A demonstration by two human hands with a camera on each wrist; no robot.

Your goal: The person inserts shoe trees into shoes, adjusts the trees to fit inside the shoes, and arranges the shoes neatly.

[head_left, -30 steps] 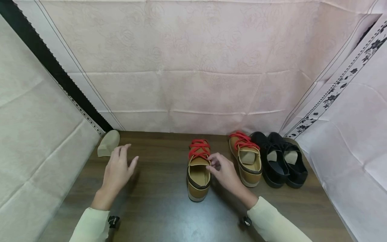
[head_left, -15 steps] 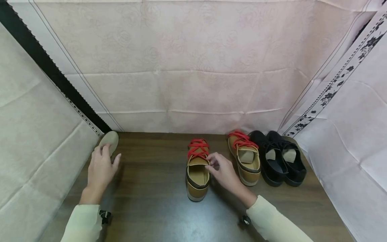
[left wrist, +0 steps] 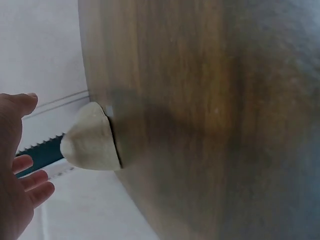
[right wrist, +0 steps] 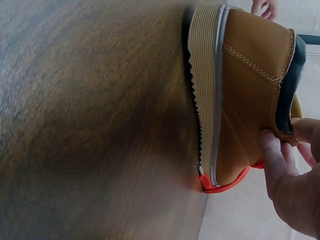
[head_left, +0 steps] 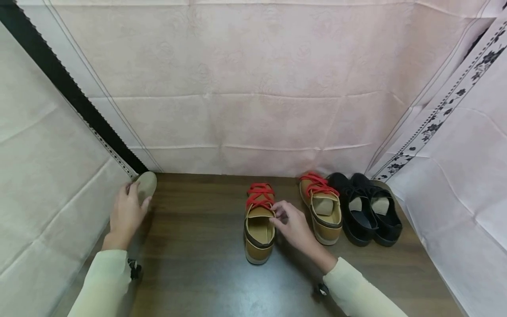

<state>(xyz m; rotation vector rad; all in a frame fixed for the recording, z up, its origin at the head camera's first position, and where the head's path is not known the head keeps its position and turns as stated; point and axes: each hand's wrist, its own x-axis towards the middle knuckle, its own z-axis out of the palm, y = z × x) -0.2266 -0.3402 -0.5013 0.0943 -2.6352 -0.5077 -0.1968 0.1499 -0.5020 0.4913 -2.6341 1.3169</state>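
A brown shoe (head_left: 259,235) with red laces stands upright on the wooden surface, toe facing away. My right hand (head_left: 292,223) pinches the right edge of its opening between thumb and fingers. In the right wrist view, the fingers (right wrist: 272,150) lie outside the shoe's (right wrist: 250,90) collar and the thumb is at its rim. At the far left corner stands a beige, rounded shoe insert (head_left: 147,185). Over it my left hand (head_left: 127,215) reaches with loosely spread fingers. The left wrist view shows a gap between that hand (left wrist: 20,165) and the insert (left wrist: 92,142).
To the right stand a second brown shoe (head_left: 328,224) with red laces and a pair of black shoes (head_left: 358,229), each with a beige insert inside. Pale cloth walls (head_left: 253,119) border the wooden surface (head_left: 190,246) at the back and both sides.
My left hand has moved left and slightly forward to the beige insert. The right hand stays at the brown shoe's opening, and the shoes have not moved.
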